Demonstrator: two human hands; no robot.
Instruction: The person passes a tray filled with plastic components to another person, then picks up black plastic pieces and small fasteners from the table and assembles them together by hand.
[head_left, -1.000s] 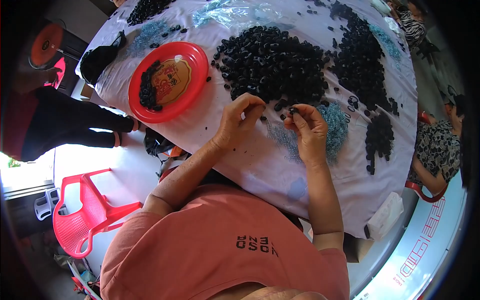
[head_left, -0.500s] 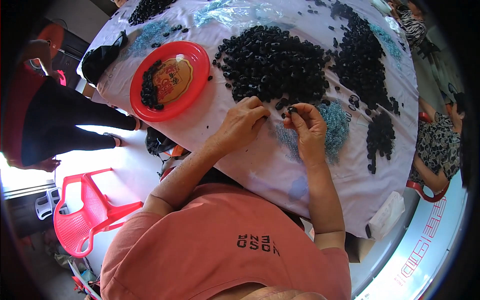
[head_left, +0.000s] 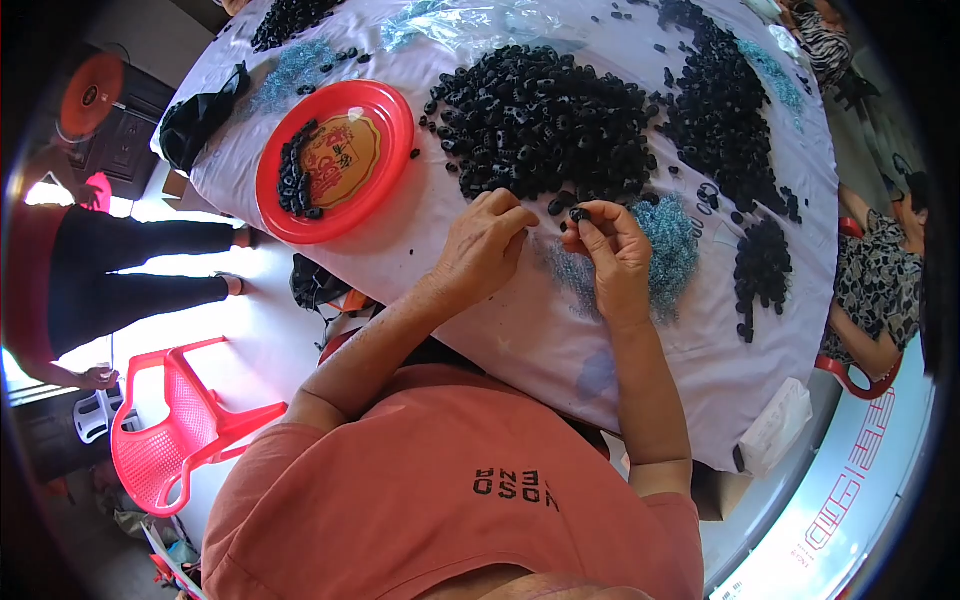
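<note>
My right hand (head_left: 618, 258) is closed, with a small black plastic piece (head_left: 578, 214) pinched between thumb and forefinger. To its left, my left hand (head_left: 484, 243) has its fingers curled together just above the cloth; whatever is in its fingertips, if anything, is hidden. Just beyond both hands rises a big heap of small black plastic pieces (head_left: 545, 120). A pile of tiny shiny bluish pieces (head_left: 672, 255) lies under and beside my right hand. Left of the heap, a red plate (head_left: 382, 190) with a gold centre carries a row of black pieces (head_left: 293, 180) along its left side.
More black pieces (head_left: 718, 120) spread over the white tablecloth (head_left: 540, 350) at right. A black cloth bag (head_left: 200, 120) rests at the left edge, a white box (head_left: 775, 430) at the near right. A pink chair (head_left: 185, 430) and a standing person (head_left: 130, 260) are left; another person (head_left: 880, 290) sits right.
My hands stay almost in place, with the black piece still in my right fingers. The person standing at left has shifted, an arm now lower and nearer the chair.
</note>
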